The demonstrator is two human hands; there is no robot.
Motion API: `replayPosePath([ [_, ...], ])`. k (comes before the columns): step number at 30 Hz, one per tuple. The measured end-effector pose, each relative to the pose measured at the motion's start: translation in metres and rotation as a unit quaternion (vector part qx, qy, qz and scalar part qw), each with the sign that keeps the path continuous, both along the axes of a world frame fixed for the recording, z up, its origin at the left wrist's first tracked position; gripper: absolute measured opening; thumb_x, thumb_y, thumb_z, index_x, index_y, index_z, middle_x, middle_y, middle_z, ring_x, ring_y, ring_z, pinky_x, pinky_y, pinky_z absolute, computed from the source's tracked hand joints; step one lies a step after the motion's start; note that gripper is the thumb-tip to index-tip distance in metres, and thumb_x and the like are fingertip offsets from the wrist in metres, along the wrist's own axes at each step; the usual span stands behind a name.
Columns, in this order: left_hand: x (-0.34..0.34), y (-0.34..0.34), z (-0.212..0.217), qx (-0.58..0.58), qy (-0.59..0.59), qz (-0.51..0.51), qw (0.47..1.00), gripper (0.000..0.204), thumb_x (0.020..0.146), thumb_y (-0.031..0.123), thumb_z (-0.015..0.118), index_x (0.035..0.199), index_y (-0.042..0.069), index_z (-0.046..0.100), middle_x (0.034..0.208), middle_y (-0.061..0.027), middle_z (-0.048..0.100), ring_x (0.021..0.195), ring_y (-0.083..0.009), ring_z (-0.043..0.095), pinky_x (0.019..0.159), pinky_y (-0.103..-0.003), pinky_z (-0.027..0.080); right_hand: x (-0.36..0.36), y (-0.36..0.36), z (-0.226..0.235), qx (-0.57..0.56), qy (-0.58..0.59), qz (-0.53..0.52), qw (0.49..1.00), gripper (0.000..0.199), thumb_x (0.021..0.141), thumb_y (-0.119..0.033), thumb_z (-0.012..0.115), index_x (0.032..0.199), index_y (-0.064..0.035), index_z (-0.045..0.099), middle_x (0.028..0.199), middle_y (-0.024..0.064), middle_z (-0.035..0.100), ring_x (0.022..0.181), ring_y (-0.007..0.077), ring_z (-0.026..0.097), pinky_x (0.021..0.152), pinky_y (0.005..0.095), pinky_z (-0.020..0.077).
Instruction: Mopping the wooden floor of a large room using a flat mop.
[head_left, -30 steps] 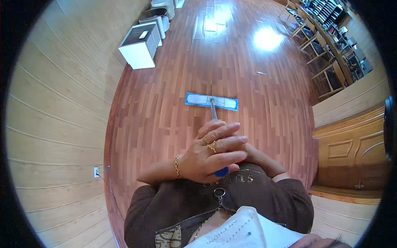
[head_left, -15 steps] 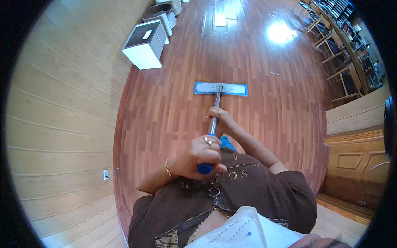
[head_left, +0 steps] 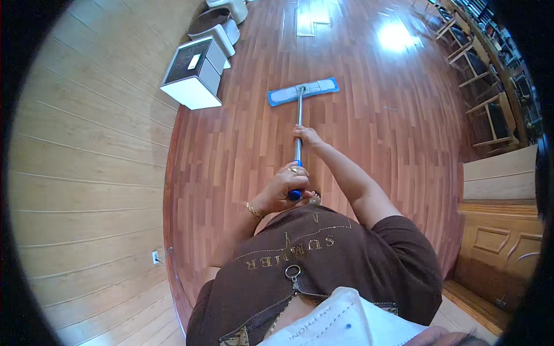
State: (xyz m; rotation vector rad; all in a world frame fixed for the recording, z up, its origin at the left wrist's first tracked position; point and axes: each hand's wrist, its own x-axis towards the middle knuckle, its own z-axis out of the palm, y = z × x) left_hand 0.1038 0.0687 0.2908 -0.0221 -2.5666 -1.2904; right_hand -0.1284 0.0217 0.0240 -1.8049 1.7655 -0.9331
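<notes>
A flat mop [head_left: 300, 109] with a silver pole stretches out ahead of me, its wide blue-edged head [head_left: 283, 96] lying slightly tilted on the wooden floor. Around the blue grip at the pole's near end my left hand [head_left: 285, 187] is closed, wearing a ring and a bracelet. Farther down the metal pole, my right hand [head_left: 309, 136] wraps it with the arm stretched forward. Part of a foot [head_left: 315, 198] shows just beyond my brown shirt.
A white-and-dark cabinet [head_left: 196, 72] stands by the pale panelled wall [head_left: 92, 155] on the left, with white rounded objects behind it. Wooden chairs [head_left: 496, 118] line a long table at the far right. A wooden door [head_left: 493, 242] is at the near right; a wall socket [head_left: 155, 257] sits low at left.
Both hands have pushed the mop forward, away from my body. Its head has slid farther off and turned, the right end now farther away than the left.
</notes>
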Motion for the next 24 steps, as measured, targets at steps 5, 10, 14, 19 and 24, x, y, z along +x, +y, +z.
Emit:
replayPosePath([
  [5, 0.036, -0.002, 0.064, 0.006, 0.047, 0.024, 0.999, 0.027, 0.077, 0.019, 0.072, 0.068, 0.008, 0.049, 0.075, -0.0076, 0.053, 0.079, -0.0270, 0.057, 0.092, -0.044, 0.038, 0.066, 0.010, 0.091, -0.060, 0.007, -0.019, 0.998, 0.026, 0.069, -0.030, 0.076, 0.073, -0.0109, 0.059, 0.084, 0.0081, 0.058, 0.088, 0.0309, 0.057, 0.072, 0.0452, 0.0462],
  [10, 0.060, -0.014, 0.138, 0.074, 0.150, -0.098, 0.981, 0.044, 0.076, 0.037, 0.075, 0.057, 0.010, 0.045, 0.057, -0.0044, 0.046, 0.054, -0.0230, 0.053, 0.073, -0.044, 0.050, 0.118, 0.048, 0.177, -0.106, -0.047, -0.005, 0.993, 0.026, 0.068, -0.025, 0.078, 0.071, -0.0102, 0.056, 0.077, 0.0099, 0.056, 0.081, 0.0326, 0.054, 0.072, 0.0434, 0.0431],
  [14, 0.078, -0.004, 0.179, 0.088, 0.225, -0.182, 0.953, 0.048, 0.081, 0.040, 0.070, 0.055, 0.011, 0.044, 0.053, -0.0016, 0.044, 0.045, -0.0175, 0.048, 0.055, -0.034, 0.051, 0.157, 0.081, 0.249, -0.106, -0.149, 0.052, 0.982, 0.028, 0.070, -0.017, 0.077, 0.069, -0.0092, 0.051, 0.071, 0.0079, 0.050, 0.075, 0.0291, 0.051, 0.069, 0.0405, 0.0364],
  [19, 0.047, -0.018, 0.166, 0.070, 0.265, -0.161, 0.948, 0.046, 0.082, 0.034, 0.071, 0.057, 0.010, 0.041, 0.053, -0.0017, 0.042, 0.046, -0.0186, 0.048, 0.053, -0.032, 0.048, 0.132, 0.052, 0.223, -0.132, -0.169, 0.052, 0.975, 0.023, 0.069, -0.009, 0.072, 0.069, -0.0083, 0.050, 0.073, 0.0084, 0.050, 0.076, 0.0301, 0.051, 0.067, 0.0392, 0.0366],
  [24, 0.010, -0.048, 0.114, 0.040, 0.155, -0.118, 0.980, 0.045, 0.069, 0.027, 0.078, 0.056, 0.011, 0.038, 0.056, -0.0045, 0.040, 0.051, -0.0253, 0.045, 0.050, -0.038, 0.032, 0.074, 0.001, 0.158, -0.110, -0.139, 0.064, 0.982, 0.017, 0.064, -0.007, 0.071, 0.072, -0.0094, 0.055, 0.073, 0.0091, 0.056, 0.077, 0.0331, 0.057, 0.076, 0.0471, 0.0412],
])
